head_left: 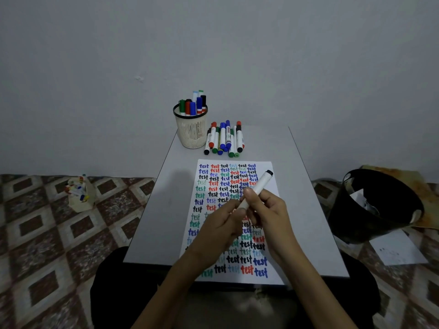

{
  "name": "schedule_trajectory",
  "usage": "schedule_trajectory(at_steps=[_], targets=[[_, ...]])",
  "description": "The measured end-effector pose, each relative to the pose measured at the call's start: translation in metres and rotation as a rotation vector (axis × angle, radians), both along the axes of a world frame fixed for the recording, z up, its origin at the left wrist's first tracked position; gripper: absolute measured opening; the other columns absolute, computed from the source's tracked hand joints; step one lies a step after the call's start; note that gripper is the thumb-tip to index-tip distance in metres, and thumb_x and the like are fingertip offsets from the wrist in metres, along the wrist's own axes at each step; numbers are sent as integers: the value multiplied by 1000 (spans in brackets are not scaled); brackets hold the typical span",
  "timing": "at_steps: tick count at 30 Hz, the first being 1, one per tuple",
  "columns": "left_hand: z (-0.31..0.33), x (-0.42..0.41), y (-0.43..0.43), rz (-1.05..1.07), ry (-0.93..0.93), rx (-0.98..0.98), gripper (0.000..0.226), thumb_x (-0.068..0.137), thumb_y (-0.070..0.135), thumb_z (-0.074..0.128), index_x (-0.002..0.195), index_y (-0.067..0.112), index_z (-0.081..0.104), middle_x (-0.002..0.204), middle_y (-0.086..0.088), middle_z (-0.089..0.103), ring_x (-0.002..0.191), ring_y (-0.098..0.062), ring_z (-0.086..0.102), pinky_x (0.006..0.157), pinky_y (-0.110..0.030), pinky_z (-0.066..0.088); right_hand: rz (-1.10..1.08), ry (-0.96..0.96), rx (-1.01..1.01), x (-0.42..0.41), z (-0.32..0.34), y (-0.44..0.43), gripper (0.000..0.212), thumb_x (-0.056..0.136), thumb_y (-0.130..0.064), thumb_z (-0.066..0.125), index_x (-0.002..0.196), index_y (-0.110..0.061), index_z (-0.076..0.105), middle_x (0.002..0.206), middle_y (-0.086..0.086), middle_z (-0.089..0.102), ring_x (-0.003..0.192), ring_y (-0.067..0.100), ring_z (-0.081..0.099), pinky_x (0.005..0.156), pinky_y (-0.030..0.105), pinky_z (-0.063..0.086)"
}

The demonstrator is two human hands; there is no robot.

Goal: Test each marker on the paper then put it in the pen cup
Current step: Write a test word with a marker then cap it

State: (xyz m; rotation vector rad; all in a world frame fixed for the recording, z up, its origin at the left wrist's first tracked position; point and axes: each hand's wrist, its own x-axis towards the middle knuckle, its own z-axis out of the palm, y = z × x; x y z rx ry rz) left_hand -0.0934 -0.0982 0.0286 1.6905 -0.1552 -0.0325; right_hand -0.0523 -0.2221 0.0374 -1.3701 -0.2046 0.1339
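A white marker (260, 186) with a black end slants up to the right above the paper (268, 169). My right hand (266, 210) grips its barrel. My left hand (225, 222) meets the marker's lower end with curled fingers; whether it holds the cap I cannot tell, the end is hidden. The paper is covered with rows of the word "test" in black, red, blue and green. The cream mesh pen cup (191, 132) stands at the table's far left with several markers in it. A pile of loose markers (224, 138) lies right beside the cup.
The small grey table (166, 210) has a near edge at my lap. A black bin (370, 207) sits on the floor to the right, with a sheet of paper (399, 250) beside it. A second holder with markers (79, 193) stands on the patterned floor at left.
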Motion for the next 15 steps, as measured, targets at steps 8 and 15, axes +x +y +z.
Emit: schedule_trajectory(at_steps=[8, 15], targets=[[-2, -5, 5, 54, -64, -9, 22, 94, 35, 49, 114, 28, 57, 52, 10, 39, 46, -5, 31, 44, -18, 30, 80, -55, -35, 6, 11, -8, 26, 80, -31, 61, 88, -7, 67, 57, -6, 57, 46, 3, 43, 46, 14, 38], [-28, 25, 60, 260, -284, 716, 44, 89, 48, 35, 122, 29, 54, 93, 12, 55, 82, -6, 51, 76, -29, 43, -288, -47, 294, 78, 1, -56, 22, 86, -8, 66, 75, -13, 48, 67, 6, 59, 52, 13, 59, 47, 20, 49]])
